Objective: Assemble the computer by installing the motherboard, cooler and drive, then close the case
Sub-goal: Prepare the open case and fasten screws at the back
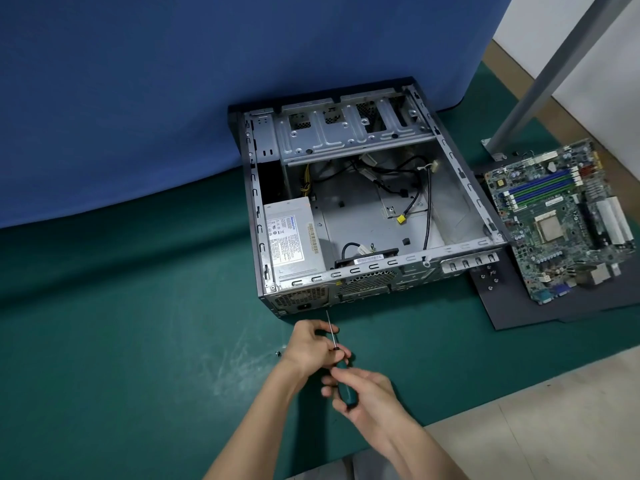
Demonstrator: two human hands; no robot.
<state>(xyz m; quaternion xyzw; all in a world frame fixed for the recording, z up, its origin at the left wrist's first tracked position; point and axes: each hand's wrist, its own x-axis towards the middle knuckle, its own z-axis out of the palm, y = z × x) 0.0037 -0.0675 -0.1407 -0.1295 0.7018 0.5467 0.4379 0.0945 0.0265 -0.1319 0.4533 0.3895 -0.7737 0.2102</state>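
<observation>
The open case [381, 264] lies on the green mat [138, 341], its power supply [291, 237] in the near-left corner. The motherboard [561, 220] rests outside it to the right on a dark panel [519, 308], well apart from both hands. Just near of the case, the right hand [372, 401] grips the teal handle of 1 screwdriver [331, 332]. The left hand [311, 348] pinches its shaft, and the tip points at the case's near wall.

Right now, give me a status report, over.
Left hand pinches screwdriver shaft, right hand grips its handle. Case open, motherboard outside beside it. Loose cables on case floor.
</observation>
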